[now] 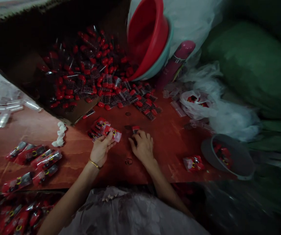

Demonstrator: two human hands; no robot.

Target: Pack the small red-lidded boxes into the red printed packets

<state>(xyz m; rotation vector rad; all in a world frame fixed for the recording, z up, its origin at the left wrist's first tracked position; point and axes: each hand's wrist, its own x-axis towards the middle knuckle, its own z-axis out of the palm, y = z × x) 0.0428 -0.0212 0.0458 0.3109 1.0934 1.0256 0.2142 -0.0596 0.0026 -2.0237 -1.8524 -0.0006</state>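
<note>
My left hand (pixel 100 150), with a gold bracelet at the wrist, pinches a red printed card (pixel 111 133) with a pale end between thumb and fingers. Directly behind it lies a small pile of similar red cards (pixel 97 127) on the table. My right hand (pixel 144 147) rests on the table, palm down, its fingers curled at a small red-ended case (pixel 135 129). The hand partly hides that case. Beyond both hands, many small clear cases with red ends (pixel 106 88) spill out of a cardboard box (pixel 85 110).
Filled red packets (pixel 47 160) lie on the left, near a white crumpled strip (pixel 59 134) and clear sleeves (pixel 2 119). A red basin (pixel 146 39), a pink bottle (pixel 177 63), plastic bags (pixel 233 117) and a grey tub (pixel 245 163) stand at the back and right.
</note>
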